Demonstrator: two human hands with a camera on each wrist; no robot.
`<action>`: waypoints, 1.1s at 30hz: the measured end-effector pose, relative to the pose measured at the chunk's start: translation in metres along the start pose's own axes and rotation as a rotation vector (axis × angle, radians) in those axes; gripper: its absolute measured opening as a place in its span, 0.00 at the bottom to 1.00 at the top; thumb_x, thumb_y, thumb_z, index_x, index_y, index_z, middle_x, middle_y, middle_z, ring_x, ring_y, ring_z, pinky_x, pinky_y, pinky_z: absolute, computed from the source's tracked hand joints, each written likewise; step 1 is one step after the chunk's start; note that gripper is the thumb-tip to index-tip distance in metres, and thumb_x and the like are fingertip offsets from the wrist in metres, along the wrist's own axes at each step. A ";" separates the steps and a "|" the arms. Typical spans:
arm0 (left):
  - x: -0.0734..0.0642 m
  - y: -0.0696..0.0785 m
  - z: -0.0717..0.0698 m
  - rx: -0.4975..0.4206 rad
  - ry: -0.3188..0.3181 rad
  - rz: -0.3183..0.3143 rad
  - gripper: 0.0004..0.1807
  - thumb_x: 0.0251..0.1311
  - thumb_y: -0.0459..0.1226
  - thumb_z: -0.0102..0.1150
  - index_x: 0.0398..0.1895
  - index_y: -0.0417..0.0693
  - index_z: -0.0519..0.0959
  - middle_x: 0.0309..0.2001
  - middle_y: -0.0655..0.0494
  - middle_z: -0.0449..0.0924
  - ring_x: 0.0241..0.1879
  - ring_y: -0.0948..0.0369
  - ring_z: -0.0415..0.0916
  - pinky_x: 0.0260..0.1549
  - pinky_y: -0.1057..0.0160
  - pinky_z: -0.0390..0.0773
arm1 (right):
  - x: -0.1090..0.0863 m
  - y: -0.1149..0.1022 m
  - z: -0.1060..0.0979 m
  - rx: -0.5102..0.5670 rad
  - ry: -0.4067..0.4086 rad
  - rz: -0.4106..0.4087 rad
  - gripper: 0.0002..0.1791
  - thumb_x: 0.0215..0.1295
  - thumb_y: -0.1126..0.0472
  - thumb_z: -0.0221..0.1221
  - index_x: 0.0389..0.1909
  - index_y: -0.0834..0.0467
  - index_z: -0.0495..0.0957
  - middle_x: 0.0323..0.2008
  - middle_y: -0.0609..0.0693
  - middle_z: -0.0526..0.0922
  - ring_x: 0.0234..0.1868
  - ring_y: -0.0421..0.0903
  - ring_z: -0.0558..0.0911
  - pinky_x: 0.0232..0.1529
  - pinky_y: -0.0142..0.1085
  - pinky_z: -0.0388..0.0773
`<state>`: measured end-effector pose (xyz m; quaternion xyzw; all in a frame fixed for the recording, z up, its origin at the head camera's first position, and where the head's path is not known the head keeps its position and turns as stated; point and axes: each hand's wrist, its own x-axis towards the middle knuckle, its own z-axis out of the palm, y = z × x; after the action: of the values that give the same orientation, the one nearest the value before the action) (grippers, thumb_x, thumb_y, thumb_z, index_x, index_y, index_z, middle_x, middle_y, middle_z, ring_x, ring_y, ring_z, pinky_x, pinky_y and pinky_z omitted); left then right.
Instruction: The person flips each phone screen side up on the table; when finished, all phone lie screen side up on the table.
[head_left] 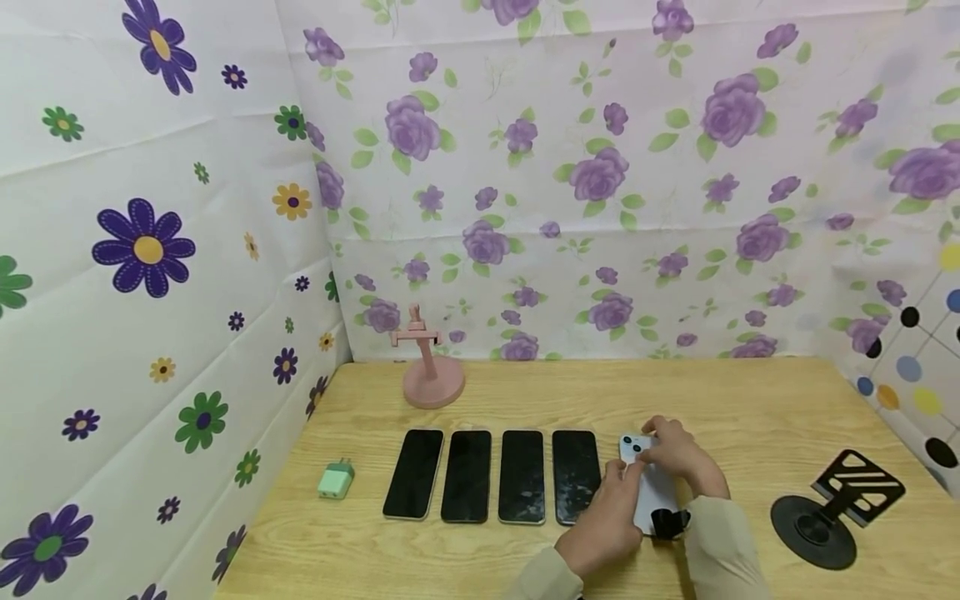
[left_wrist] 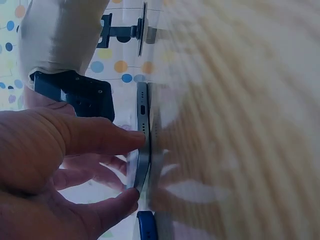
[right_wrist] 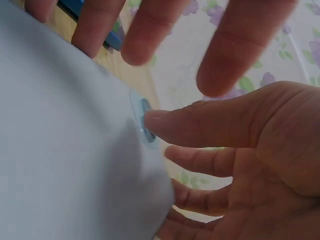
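A light blue smartphone (head_left: 655,493) lies back side up at the right end of a row of phones. My left hand (head_left: 609,518) grips its left side; in the left wrist view, thumb and fingertips meet the edge of the phone (left_wrist: 143,95) near its charging port. At the phone's upper right, my right hand (head_left: 678,457) holds the camera end. The right wrist view shows the right thumb (right_wrist: 200,122) against the camera bump, with the other right fingers along the far edge. Fingers of the left hand reach in from the top of that view.
Several black-screened phones (head_left: 467,477) lie side by side to the left. A green charger plug (head_left: 336,480) sits farther left, and a pink phone stand (head_left: 433,383) is behind. At right stands a black folding stand (head_left: 813,531). Flowered cloth (head_left: 510,150) hangs behind the table.
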<state>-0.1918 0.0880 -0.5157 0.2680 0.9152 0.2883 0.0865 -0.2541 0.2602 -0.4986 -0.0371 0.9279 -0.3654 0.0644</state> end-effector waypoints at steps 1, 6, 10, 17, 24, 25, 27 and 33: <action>-0.001 0.001 0.000 0.001 -0.001 -0.007 0.48 0.45 0.23 0.68 0.73 0.54 0.63 0.65 0.47 0.62 0.61 0.59 0.70 0.48 0.68 0.75 | 0.000 0.000 -0.001 0.018 0.001 0.004 0.29 0.57 0.69 0.65 0.56 0.78 0.67 0.49 0.76 0.70 0.49 0.68 0.72 0.49 0.59 0.71; -0.002 0.002 0.000 0.013 -0.005 -0.029 0.48 0.45 0.23 0.67 0.74 0.53 0.63 0.63 0.50 0.65 0.60 0.62 0.70 0.52 0.67 0.73 | -0.002 0.002 -0.005 0.080 -0.024 -0.007 0.31 0.56 0.73 0.62 0.60 0.78 0.62 0.52 0.78 0.67 0.50 0.67 0.72 0.49 0.57 0.71; -0.001 0.002 -0.002 0.009 -0.022 -0.044 0.47 0.47 0.24 0.68 0.74 0.53 0.63 0.63 0.52 0.67 0.62 0.63 0.68 0.56 0.65 0.73 | -0.004 0.001 -0.006 0.081 -0.048 -0.012 0.33 0.57 0.73 0.62 0.62 0.76 0.62 0.55 0.79 0.66 0.53 0.69 0.72 0.48 0.56 0.73; 0.002 -0.002 -0.005 -0.008 -0.019 -0.012 0.46 0.47 0.26 0.70 0.73 0.48 0.64 0.67 0.53 0.70 0.66 0.60 0.67 0.60 0.64 0.70 | -0.012 -0.007 -0.014 0.132 -0.104 -0.003 0.37 0.61 0.71 0.62 0.69 0.75 0.57 0.63 0.80 0.62 0.57 0.70 0.72 0.43 0.51 0.78; 0.004 -0.007 -0.009 -0.096 -0.027 -0.025 0.49 0.45 0.28 0.75 0.74 0.48 0.63 0.63 0.55 0.74 0.56 0.66 0.73 0.46 0.67 0.76 | -0.020 -0.017 -0.020 0.185 -0.127 -0.032 0.39 0.66 0.70 0.60 0.73 0.73 0.53 0.67 0.81 0.58 0.62 0.73 0.69 0.42 0.51 0.80; 0.005 -0.008 -0.009 -0.119 -0.036 -0.034 0.49 0.46 0.28 0.75 0.74 0.48 0.63 0.64 0.55 0.74 0.55 0.67 0.73 0.45 0.67 0.77 | -0.020 -0.018 -0.021 0.189 -0.124 -0.037 0.39 0.66 0.70 0.60 0.73 0.72 0.53 0.67 0.81 0.58 0.62 0.73 0.69 0.42 0.51 0.80; 0.005 -0.010 -0.011 -0.173 -0.052 -0.050 0.49 0.49 0.29 0.74 0.75 0.48 0.61 0.65 0.54 0.74 0.55 0.67 0.74 0.45 0.66 0.78 | -0.020 -0.020 -0.021 0.193 -0.121 -0.046 0.39 0.66 0.70 0.60 0.74 0.72 0.53 0.67 0.81 0.58 0.63 0.74 0.68 0.43 0.51 0.80; 0.004 -0.013 -0.018 -0.295 -0.091 -0.060 0.39 0.64 0.32 0.58 0.78 0.41 0.57 0.40 0.50 0.85 0.27 0.68 0.76 0.28 0.66 0.76 | -0.023 -0.026 -0.023 0.216 -0.126 -0.043 0.40 0.67 0.70 0.60 0.75 0.72 0.51 0.68 0.82 0.54 0.63 0.75 0.67 0.43 0.50 0.79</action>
<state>-0.2064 0.0724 -0.5083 0.2378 0.8655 0.4047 0.1749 -0.2346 0.2592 -0.4624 -0.0730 0.8763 -0.4613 0.1184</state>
